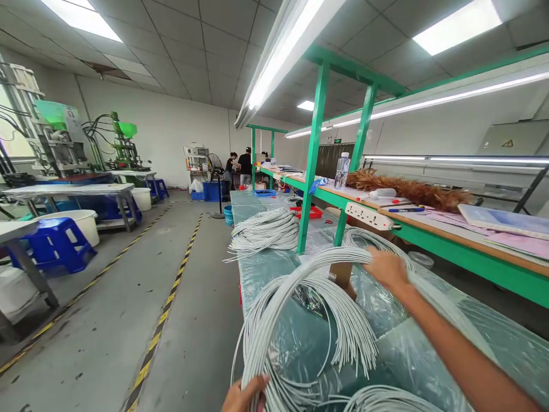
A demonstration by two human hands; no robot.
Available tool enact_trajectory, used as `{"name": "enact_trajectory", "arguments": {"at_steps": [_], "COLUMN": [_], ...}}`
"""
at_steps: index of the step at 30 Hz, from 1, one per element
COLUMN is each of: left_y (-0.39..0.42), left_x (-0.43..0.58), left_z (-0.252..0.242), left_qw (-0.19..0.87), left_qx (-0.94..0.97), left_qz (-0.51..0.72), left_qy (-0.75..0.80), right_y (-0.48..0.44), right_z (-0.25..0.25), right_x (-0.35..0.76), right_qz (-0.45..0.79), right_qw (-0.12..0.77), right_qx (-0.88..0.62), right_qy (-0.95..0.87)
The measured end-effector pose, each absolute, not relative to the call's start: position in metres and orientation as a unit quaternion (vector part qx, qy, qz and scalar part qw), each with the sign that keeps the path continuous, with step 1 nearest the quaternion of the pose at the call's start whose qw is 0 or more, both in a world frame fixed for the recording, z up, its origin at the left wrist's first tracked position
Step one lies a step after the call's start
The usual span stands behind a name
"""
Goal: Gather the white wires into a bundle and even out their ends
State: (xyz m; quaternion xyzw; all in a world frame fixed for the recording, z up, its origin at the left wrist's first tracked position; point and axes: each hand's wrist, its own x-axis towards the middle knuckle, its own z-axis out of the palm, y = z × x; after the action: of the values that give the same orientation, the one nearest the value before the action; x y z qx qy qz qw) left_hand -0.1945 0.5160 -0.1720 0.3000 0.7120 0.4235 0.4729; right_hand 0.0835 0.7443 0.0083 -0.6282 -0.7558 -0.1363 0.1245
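A thick bundle of white cables (300, 326) arches across the near end of the table, held up between my two hands. My left hand (246, 395), at the bottom edge of the view, is closed around the lower part of the bundle. My right hand (386, 269) grips the top of the arch, with my bare forearm reaching in from the lower right. A coil of the same white cable (263, 232) lies farther along the table, and another (369, 240) sits just beyond my right hand. More white cable (386, 400) lies below, at the bottom edge.
The table is covered in teal plastic sheet (274, 269). To the right, a green-framed wooden bench (446, 234) holds a power strip (369, 216) and a water bottle (342, 170). Two people (240, 166) stand far off. A taped aisle runs along the left.
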Motion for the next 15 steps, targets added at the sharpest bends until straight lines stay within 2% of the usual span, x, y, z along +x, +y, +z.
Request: {"name": "enact_trajectory", "arguments": {"at_steps": [2,5,8,11,15], "left_y": [0.560,0.600,0.614,0.616,0.627], "left_x": [-0.208,-0.223,-0.225,-0.223,-0.224], "left_z": [-0.187,-0.210,-0.232,-0.246,-0.240], "left_qw": [0.363,0.292,0.240,0.209,0.147], "left_qx": [0.292,0.279,0.258,0.279,0.317], "left_qz": [0.414,0.356,0.291,0.255,0.202], "left_qy": [0.782,0.842,0.890,0.902,0.915], "right_y": [0.784,0.808,0.808,0.805,0.805], "right_z": [-0.041,-0.129,-0.200,-0.238,-0.249], "right_x": [0.057,0.028,0.023,0.039,0.054], "right_qz": [-0.105,-0.035,-0.002,-0.005,-0.013], "right_qw": [0.100,0.050,0.054,0.094,0.150], "right_qx": [-0.607,-0.608,-0.608,-0.615,-0.604], "right_qy": [-0.781,-0.792,-0.792,-0.783,-0.783]}}
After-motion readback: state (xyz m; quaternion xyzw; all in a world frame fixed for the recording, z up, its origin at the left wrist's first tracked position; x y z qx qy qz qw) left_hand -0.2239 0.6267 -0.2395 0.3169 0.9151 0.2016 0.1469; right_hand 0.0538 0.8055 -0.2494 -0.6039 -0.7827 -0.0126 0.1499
